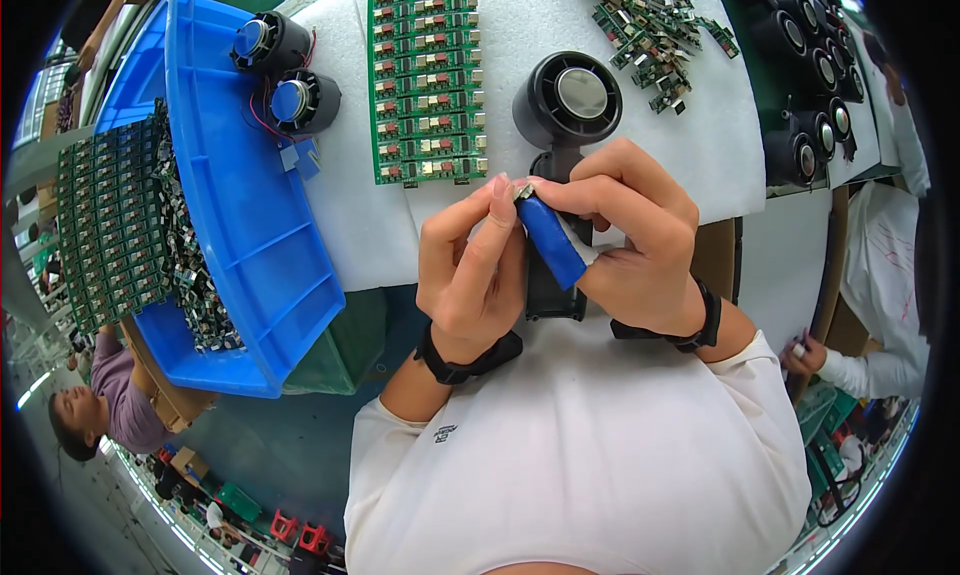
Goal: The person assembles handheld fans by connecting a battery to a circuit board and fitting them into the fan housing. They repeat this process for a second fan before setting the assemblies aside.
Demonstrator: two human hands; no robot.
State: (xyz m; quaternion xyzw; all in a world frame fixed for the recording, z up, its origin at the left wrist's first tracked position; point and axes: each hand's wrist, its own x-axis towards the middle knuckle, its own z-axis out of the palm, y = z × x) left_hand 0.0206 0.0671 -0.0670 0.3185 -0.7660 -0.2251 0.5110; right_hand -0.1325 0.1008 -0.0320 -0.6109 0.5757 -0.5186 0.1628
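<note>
In my right hand is a blue-wrapped cylindrical battery, held at a slant with the fingers curled round it. The thumb and fingertips of my left hand pinch a small circuit board at the battery's upper end. My right fingertips meet the left ones there, so the joint between board and battery is partly hidden. Below both hands lies a black handheld fan, its round head pointing away from me. Its handle runs down under the battery towards my shirt, partly covered by my hands.
A panel of joined green circuit boards lies left of the fan on white foam. Loose boards are heaped at far right. Two black fan motors sit beside a blue bin holding boards. More black fan units stand right.
</note>
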